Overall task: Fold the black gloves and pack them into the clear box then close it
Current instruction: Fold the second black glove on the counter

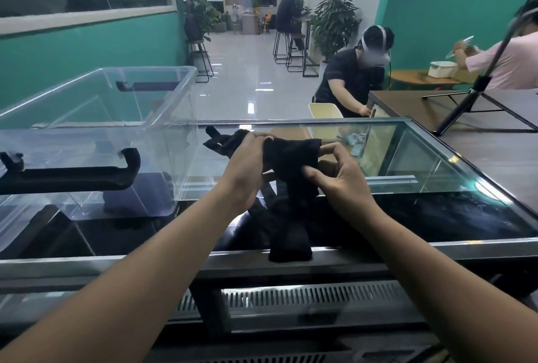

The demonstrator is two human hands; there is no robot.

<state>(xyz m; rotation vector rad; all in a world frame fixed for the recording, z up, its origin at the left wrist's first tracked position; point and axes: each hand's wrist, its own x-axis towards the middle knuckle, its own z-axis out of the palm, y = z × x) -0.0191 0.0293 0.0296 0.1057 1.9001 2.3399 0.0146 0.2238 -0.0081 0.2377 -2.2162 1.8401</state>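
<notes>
A black glove (291, 156) is held up by both hands over the glass counter (436, 179), a little to the right of the box (174, 158). The left hand (247, 164) is closed around the left part of the glove, with its fingers curled over the cloth, and the glove's own fingers are seen to stick out to the far left of it. The right hand (340, 176) is clamped on the right part: the lower corner is pinched under the thumb, and the other fingers are placed behind the cloth. A second glove (291, 243) is laid on the counter below the hands, with its near end resting on the metal frame at the near edge. It cannot be told whether the two gloves are touching. The box is placed on the left part of the counter, open at the top, and a black latch (72, 176) is seen on its near side. No glove can be made out inside it. Far to the right, a person with a headset (355, 83) is bent over a table, and a black tripod (477, 86) is set on a brown table.
</notes>
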